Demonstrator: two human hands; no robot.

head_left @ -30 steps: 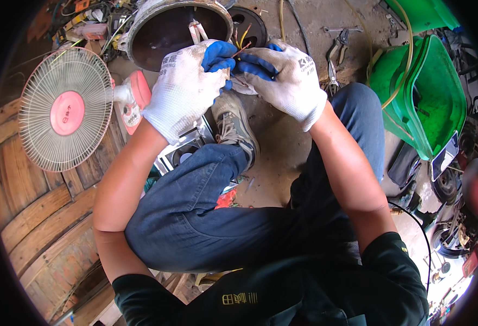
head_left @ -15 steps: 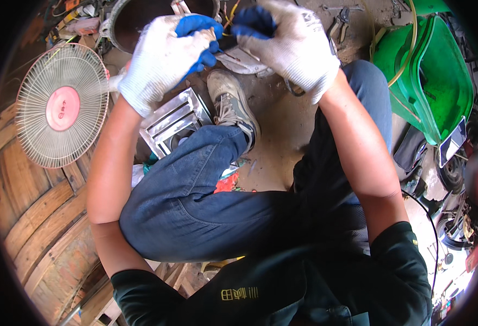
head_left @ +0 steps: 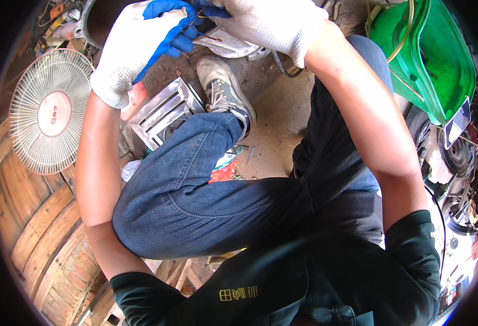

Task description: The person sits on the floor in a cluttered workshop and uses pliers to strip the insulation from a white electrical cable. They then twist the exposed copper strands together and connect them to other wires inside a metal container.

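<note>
Both of my hands wear white knit gloves with blue palms and meet at the top edge of the head view. My left hand (head_left: pixel 135 46) is closed, thumb against bent fingers. A thin wire (head_left: pixel 210 37) with a reddish-brown end sticks out beside its fingertips. My right hand (head_left: pixel 271 24) reaches in from the other side with its blue fingertips pinched close to the left ones. What the right fingertips hold is hidden. Beneath the hands lies a whitish metal part (head_left: pixel 230 43) with a curved edge, on the floor ahead of my shoe (head_left: pixel 220 84).
A slatted silvery metal frame (head_left: pixel 165 114) lies by my shoe. A fan (head_left: pixel 53 114) with a round wire guard stands at left, over wooden planks (head_left: pixel 38 217). A round metal tub (head_left: pixel 89 24) is at far left, a green plastic bin (head_left: pixel 439 60) at right, with clutter beyond.
Both hands have shifted left and farther up in the picture and come together, the right fingertips now at the left ones. The wire has moved along with the left hand.
</note>
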